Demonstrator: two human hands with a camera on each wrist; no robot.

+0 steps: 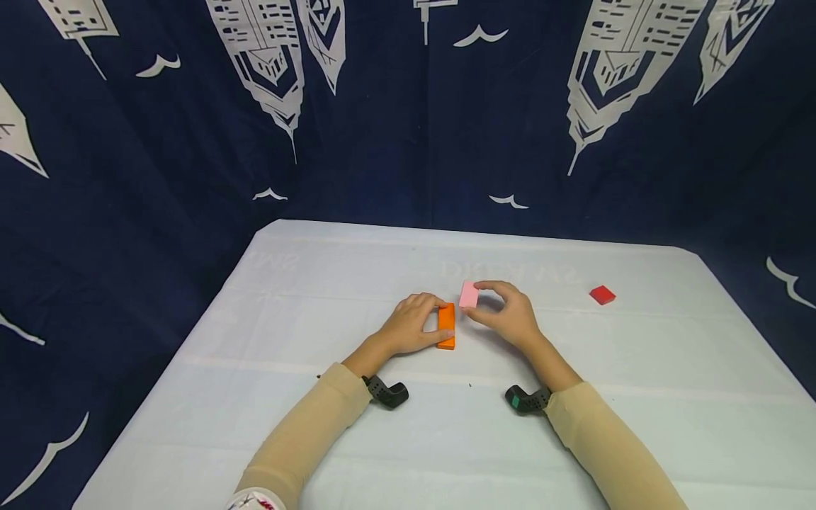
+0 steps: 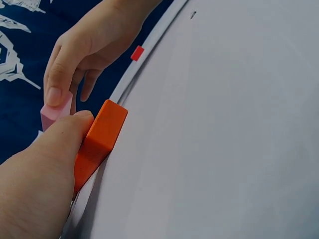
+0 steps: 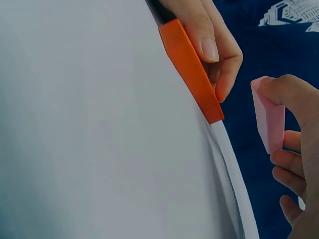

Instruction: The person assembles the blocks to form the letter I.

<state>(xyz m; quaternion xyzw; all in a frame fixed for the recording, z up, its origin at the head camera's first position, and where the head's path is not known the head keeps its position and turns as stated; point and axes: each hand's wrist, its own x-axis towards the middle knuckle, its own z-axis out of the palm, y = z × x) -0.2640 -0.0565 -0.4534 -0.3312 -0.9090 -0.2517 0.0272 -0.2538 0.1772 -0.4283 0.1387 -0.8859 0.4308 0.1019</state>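
Gripping an orange block (image 1: 446,319) end to end between thumb and fingers of the left hand (image 1: 408,328), near the middle of the white tabletop (image 1: 472,446), and pinching a pink block (image 1: 468,294) between thumb and fingers of the right hand (image 1: 516,322), just right of the orange one's far end, not touching it. Showing also a red block (image 1: 602,295) lying well off to the right, with dark blue cloth (image 1: 395,156) behind.

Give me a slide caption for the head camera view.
Left hand grips an orange block; right hand pinches a pink block; a red block lies on the white table.
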